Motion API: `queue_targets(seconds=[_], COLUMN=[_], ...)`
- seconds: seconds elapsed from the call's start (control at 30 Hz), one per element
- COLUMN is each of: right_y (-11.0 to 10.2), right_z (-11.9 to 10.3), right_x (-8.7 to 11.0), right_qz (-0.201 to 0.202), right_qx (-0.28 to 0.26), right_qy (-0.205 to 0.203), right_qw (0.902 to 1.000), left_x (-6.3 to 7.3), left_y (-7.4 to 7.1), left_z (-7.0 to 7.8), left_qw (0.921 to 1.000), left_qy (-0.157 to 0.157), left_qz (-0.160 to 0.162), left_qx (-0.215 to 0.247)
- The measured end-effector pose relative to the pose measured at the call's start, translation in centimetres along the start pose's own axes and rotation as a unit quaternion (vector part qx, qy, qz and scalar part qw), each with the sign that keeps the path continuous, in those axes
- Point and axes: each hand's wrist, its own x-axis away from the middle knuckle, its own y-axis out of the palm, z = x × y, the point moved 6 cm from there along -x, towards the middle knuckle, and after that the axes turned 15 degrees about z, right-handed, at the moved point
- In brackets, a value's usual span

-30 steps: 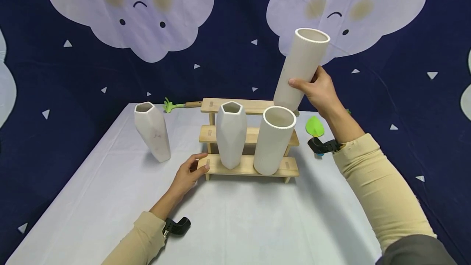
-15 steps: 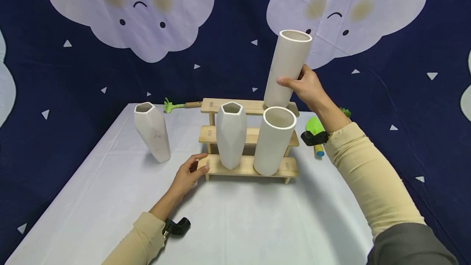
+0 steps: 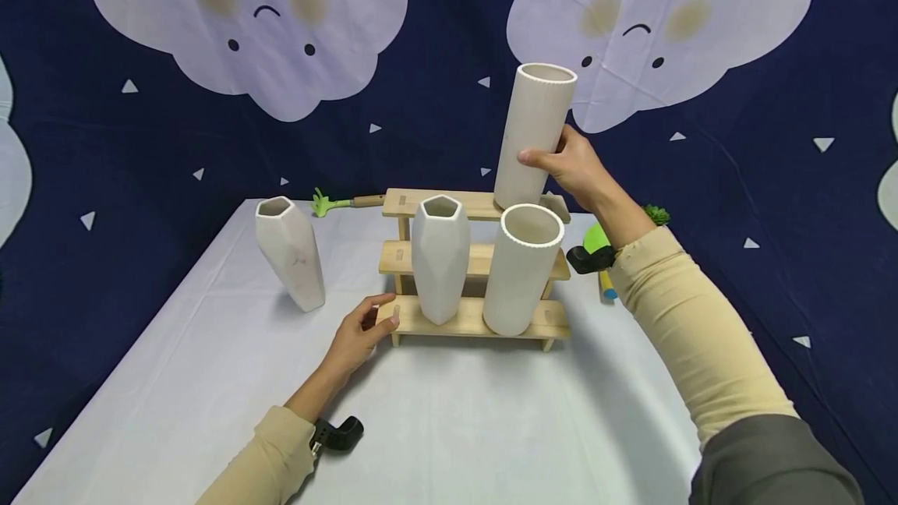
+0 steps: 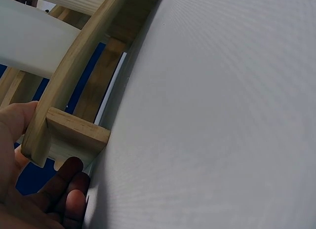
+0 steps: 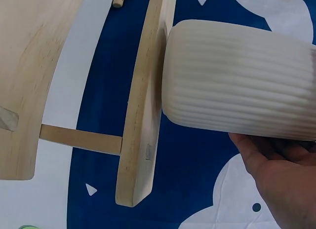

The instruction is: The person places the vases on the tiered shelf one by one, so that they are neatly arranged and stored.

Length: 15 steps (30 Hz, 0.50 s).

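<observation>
A tall white ribbed cylindrical vase point(image 3: 533, 131) stands with its base at the top tier of the wooden three-tier stand point(image 3: 449, 203), toward the right end. My right hand point(image 3: 578, 170) grips it from the right side, thumb across the front. In the right wrist view the vase's ribbed side point(image 5: 237, 81) meets the top plank's surface. My left hand point(image 3: 358, 333) holds the left end of the bottom tier between thumb and fingers; the left wrist view shows the thumb on the plank point(image 4: 74, 66). On that tier stand a faceted white vase point(image 3: 440, 263) and another ribbed cylinder vase point(image 3: 522, 271).
A marbled faceted vase point(image 3: 291, 256) stands on the white-covered table point(image 3: 210, 380) left of the stand. Behind lies a green hand rake point(image 3: 333, 203). To the right are a green trowel point(image 3: 596, 238) and a small green plant point(image 3: 657, 214), partly behind my right arm. A dark cloud-print curtain hangs behind.
My right hand has brought the ribbed vase leftward and slightly down onto the top tier, and it stands more upright. My left hand has stayed on the bottom tier.
</observation>
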Motion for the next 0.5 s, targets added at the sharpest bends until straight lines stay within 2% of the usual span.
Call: queue_targets(seconds=[0.5], right_y=[0.39], right_z=[0.39], right_x=[0.01], right_qz=[-0.018], right_qx=[0.015], right_qy=[0.002], right_qw=[0.9997], left_x=[0.04], left_y=[0.03], left_z=[0.1], left_qw=[1.0], left_qy=[0.003], left_qz=[0.001], left_qx=[0.001])
